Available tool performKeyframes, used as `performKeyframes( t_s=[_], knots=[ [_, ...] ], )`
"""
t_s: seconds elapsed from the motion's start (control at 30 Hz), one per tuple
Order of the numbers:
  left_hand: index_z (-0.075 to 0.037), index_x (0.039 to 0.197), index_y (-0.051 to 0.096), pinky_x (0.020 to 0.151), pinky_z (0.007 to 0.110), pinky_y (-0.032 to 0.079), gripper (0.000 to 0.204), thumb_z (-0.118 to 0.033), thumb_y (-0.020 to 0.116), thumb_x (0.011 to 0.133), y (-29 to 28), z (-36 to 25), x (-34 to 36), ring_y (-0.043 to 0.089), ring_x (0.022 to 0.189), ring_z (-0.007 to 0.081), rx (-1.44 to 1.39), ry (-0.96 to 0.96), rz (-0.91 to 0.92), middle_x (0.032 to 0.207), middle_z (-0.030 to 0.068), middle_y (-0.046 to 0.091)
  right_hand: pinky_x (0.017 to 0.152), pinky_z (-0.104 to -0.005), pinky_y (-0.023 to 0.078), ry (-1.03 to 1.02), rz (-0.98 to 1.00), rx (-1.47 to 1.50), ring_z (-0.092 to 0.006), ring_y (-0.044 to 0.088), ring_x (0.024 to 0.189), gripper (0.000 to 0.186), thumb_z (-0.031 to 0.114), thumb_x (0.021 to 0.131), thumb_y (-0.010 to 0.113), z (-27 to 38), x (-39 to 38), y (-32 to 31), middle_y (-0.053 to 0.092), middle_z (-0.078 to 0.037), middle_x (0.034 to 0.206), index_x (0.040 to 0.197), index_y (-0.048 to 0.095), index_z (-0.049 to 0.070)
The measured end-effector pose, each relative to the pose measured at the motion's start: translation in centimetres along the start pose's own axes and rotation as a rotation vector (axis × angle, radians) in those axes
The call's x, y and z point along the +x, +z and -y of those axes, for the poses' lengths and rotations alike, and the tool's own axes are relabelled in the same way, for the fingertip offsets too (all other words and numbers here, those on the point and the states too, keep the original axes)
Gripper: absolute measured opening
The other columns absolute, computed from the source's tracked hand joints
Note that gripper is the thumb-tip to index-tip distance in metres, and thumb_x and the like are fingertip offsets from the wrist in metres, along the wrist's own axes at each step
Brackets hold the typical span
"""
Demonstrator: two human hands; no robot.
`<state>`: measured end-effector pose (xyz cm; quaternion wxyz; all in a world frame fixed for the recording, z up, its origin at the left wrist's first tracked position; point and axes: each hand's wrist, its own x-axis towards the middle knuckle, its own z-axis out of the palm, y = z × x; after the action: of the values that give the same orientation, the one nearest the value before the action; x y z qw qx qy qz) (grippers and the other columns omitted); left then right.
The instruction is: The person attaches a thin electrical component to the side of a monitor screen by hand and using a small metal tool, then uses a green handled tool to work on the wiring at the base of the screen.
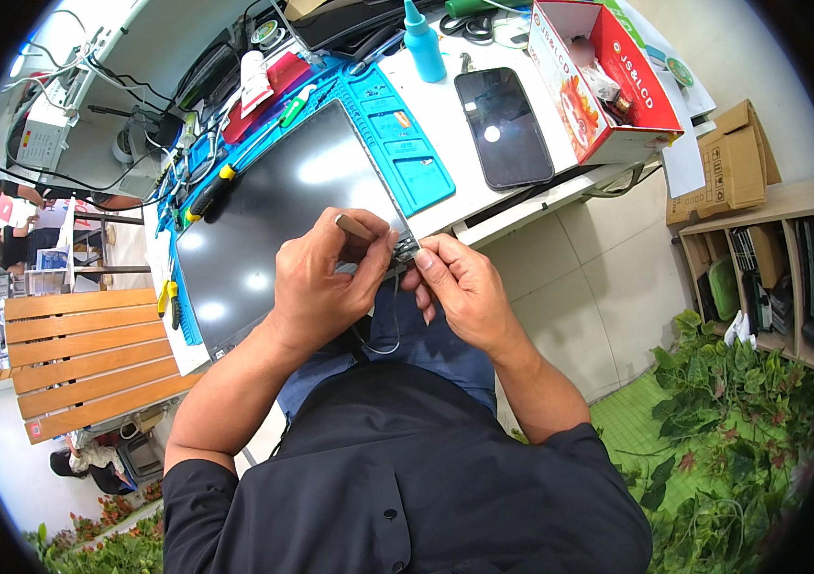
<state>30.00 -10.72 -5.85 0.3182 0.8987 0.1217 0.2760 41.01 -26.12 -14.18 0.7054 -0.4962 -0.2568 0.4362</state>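
A white surface (453,120) carries a blue mat (407,158), in a room with pale floor tiles (568,258), leafy plants (732,383) and a slatted wooden bench (91,349). The dark screen panel (273,201) lies on the mat ahead of the left hand (326,273), which pinches a slim brown-ended tool (354,228) over its near right corner, while the right hand (464,287) has thumb and forefinger at that corner, though whether they grip anything I cannot tell. Counted: one panel, one phone (505,129), one blue bottle (423,48), one red-and-white box (637,143).
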Motion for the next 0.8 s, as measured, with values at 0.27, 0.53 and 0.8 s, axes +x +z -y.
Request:
performKeyframes(
  t_s=[0.27,0.53,0.8],
  knots=[
    [-0.001,0.099,0.065,0.063,0.029,0.064,0.020,0.003,0.084,0.093,-0.4,-0.1,0.1,0.081,0.072,0.0164,-0.038,-0.001,0.015,0.089,0.0062,0.077,0.058,-0.0248,0.055,0.019,0.001,-0.003,-0.0062,0.065,0.067,0.027,0.022,0.118,0.058,0.2,0.0,0.0,0.075,-0.005,0.088,0.118,0.073,-0.001],
    [-0.001,0.101,0.066,0.063,0.030,0.064,0.019,0.004,0.083,0.092,-1.1,-0.6,1.0,0.081,0.073,0.0180,0.058,0.107,0.100,0.090,0.0075,0.077,0.058,-0.0245,0.055,0.031,0.007,0.004,-0.0056,0.065,0.068,0.027,0.022,0.118,0.058,0.1,-0.1,-0.1,0.075,-0.004,0.089,0.118,0.073,0.000],
    [-0.002,0.104,0.070,0.065,0.031,0.063,0.017,0.003,0.081,0.093,-1.4,-0.7,1.0,0.081,0.077,0.0195,0.127,0.163,0.152,0.093,0.0082,0.077,0.057,-0.0244,0.055,0.018,0.017,0.028,-0.0053,0.065,0.068,0.026,0.022,0.118,0.058,-0.3,0.0,-0.2,0.075,-0.004,0.089,0.118,0.072,0.000]
  ],
)
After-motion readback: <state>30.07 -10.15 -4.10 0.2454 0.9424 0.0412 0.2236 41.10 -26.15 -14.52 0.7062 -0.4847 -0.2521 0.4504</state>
